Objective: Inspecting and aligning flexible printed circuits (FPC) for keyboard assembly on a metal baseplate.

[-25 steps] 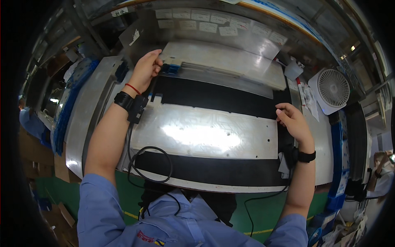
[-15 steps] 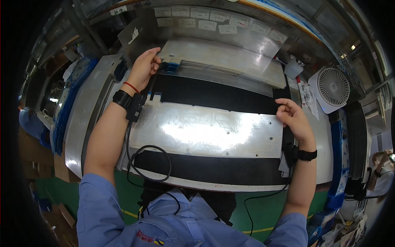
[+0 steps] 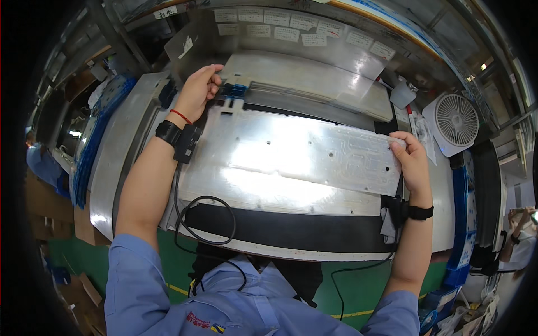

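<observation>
Far side: we have small white labels (image 3: 277,17) in two rows on the panel (image 3: 347,60), their lines too fine to read. Our shirt (image 3: 252,302) carries red lettering and a small blue-and-yellow patch (image 3: 217,329) at the chest.

Our right hand (image 3: 413,167) grasps the right end of the upper plate (image 3: 297,148), thumb on the top face, fingers closed about the edge. Our left hand (image 3: 197,92) is half closed, fingers curled, just beside the blue piece (image 3: 238,91) (we cannot tell whether it grips anything).

The upper plate lies at center, overlapping the far part of the lower plate (image 3: 269,199), which rests on the black mat (image 3: 297,232). Both our forearms reach forward from the near side, well apart; the left hand is farther out, and the right hand bends inward.
</observation>
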Demonstrator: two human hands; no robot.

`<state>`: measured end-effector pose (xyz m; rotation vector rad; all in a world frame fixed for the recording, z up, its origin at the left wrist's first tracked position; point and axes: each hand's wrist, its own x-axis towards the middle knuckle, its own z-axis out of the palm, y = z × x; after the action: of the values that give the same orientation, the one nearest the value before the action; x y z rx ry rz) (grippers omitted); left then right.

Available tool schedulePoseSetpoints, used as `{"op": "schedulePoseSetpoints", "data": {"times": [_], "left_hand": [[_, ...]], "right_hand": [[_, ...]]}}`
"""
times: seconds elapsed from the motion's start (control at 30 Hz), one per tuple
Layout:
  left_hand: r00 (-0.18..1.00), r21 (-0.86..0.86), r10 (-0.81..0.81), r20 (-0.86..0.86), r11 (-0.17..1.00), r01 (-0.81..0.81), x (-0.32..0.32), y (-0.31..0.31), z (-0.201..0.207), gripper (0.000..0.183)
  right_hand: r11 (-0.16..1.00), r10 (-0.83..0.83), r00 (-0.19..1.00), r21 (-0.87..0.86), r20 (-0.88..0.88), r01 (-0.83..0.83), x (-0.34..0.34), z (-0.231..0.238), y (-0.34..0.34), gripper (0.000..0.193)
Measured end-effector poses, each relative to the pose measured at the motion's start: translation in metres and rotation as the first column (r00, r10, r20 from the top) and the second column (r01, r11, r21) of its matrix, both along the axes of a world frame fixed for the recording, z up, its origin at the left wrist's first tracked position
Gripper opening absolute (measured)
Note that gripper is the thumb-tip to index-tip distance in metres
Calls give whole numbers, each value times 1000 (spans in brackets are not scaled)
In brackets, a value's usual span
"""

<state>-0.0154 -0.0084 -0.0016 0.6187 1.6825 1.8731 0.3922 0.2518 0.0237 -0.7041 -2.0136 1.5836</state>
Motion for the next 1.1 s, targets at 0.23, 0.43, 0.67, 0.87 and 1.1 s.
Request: {"op": "schedulePoseSetpoints", "data": {"times": [0.23, 0.43, 0.67, 0.87, 1.1], "left_hand": [[1000, 19, -1, 3, 1000, 1, -1, 0, -1, 28], [1000, 11, -3, -14, 1000, 3, -2, 1, -3, 27], [999, -18, 8, -45, 1000, -9, 2, 1, 0, 27], [982, -36, -190, 1, 981, 190, 8, 3, 4, 30], [931, -168, -309, -195, 946, 279, 1, 3, -7, 26]], "right_hand": [[998, -33, 999, 46, 43, 31, 3, -4, 8, 25], [966, -125, 990, 217, -64, 137, 5, -12, 20, 13], [977, -162, 953, 95, -257, 192, -1, -10, 20, 13], [986, -165, 957, -12, -237, 167, 7, -18, 33, 17], [958, -285, 938, -94, -195, 272, 2, -14, 26, 17]]}}
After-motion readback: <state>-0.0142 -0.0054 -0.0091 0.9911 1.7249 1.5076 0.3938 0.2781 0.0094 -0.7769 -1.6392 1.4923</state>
